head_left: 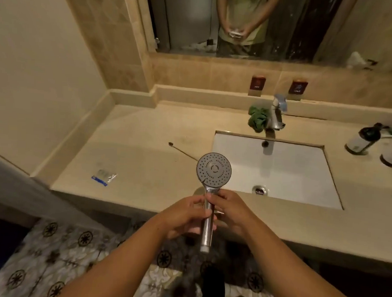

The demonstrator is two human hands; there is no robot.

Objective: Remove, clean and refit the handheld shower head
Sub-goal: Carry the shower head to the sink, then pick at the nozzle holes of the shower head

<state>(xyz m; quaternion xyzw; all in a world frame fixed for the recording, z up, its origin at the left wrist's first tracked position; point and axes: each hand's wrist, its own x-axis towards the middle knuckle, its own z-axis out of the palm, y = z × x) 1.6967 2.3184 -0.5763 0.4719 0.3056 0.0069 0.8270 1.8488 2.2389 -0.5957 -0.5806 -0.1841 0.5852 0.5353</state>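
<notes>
Beige stone covers the tabletop [145, 160] that fills the middle of the frame, with a white sink basin [290, 169] sunk into its right half and a mirror [190, 21] across the top. You hold the shower head [214, 170] upright at lower centre, above the tabletop's front edge and just left of the basin's near corner, its round grey spray face turned up toward you. Your left grip [183, 216] is curled round the middle of the chrome handle, and your right grip [230, 211] pinches the handle from the other side, just under the neck, thumb and fingers closed on the metal. The handle's lower end hangs free below both hands, with no hose on it. A chrome tap [276, 115] stands behind the basin at upper right, a crumpled green cloth [257, 117] touching its left side. A thin brush [181, 150] lies on the tabletop to the upper left of the spray face, and a small clear sachet [104, 177] lies well apart at left. Two bottles [359, 138] stand at the far right edge. Patterned floor tiles [53, 254] show at lower left.
</notes>
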